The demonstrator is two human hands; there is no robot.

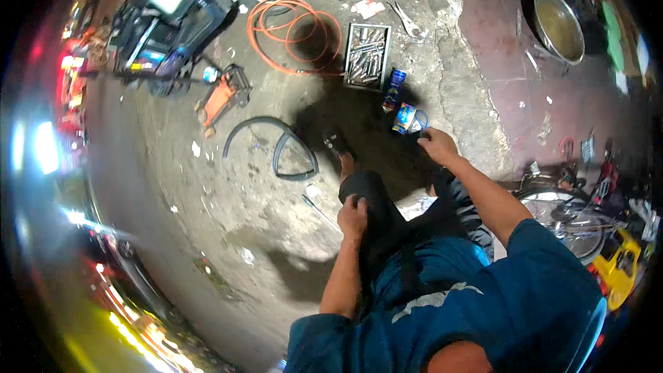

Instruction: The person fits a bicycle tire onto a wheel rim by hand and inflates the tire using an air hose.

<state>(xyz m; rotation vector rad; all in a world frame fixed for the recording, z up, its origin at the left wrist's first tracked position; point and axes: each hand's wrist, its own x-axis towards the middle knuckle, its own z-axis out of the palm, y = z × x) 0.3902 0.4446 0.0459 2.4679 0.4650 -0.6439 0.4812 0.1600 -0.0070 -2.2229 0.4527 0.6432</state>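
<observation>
My right hand [439,146] reaches forward over my right leg, its fingers curled together. At its fingertips is something small and dark that I cannot make out against the shadow. Just beyond lie a blue and yellow box [404,118] and a blue tube-shaped package [394,90]. My left hand [353,217] rests closed against my left knee, with a small dark spot at its fingers; what it holds, if anything, is hidden. On the ground beside it lies a thin rod-like tool [319,211]. Farther ahead stands a metal tray [346,62] filled with sockets.
An orange hose [262,48] lies coiled left of the tray, near pliers [407,22]. A black rubber strip [257,120] and an orange floor jack [219,102] lie to the left, by a dark scooter [173,21]. At right are a metal basin [558,26] and a spoked wheel [563,224].
</observation>
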